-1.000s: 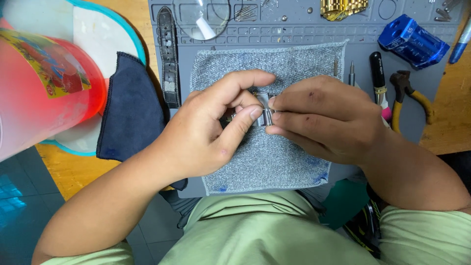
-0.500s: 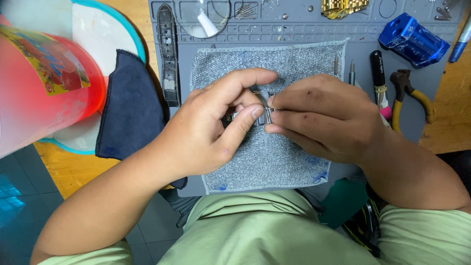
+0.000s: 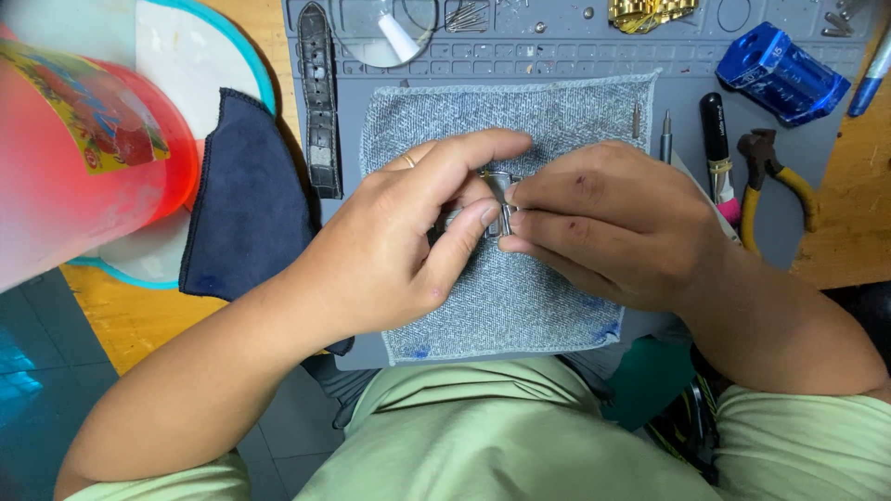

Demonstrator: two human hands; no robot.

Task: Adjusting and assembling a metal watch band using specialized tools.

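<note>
A: What is at the centre of the frame?

B: A small metal part (image 3: pixel 498 199), silvery and angular, mostly hidden by fingers. It sits over a grey woven cloth (image 3: pixel 557 116) with a coarse nap, spread on a smooth grey work mat (image 3: pixel 817 199).

A: How are the hands set?

B: The left hand (image 3: pixel 408 232) comes in from the lower left, thumb and curled forefinger pinched on the part, with a ring on one finger. The right hand (image 3: pixel 603 223) comes from the lower right, its fingertips pressed together on the same part from the other side. Both are clamped on it, knuckles up.

A: And around them?

B: Left of the cloth lies a dark textured leather strap (image 3: pixel 318 102), and beside that a folded navy cloth (image 3: pixel 246 199), soft and matte. A red translucent plastic container (image 3: pixel 83 148) fills the upper left, blurred. At right lie a black-handled tool (image 3: pixel 715 139) and yellow-handled pliers (image 3: pixel 775 181); a glossy blue plastic case (image 3: pixel 780 74) sits in the upper right. The wooden tabletop (image 3: pixel 849 232) shows at the right edge.
</note>
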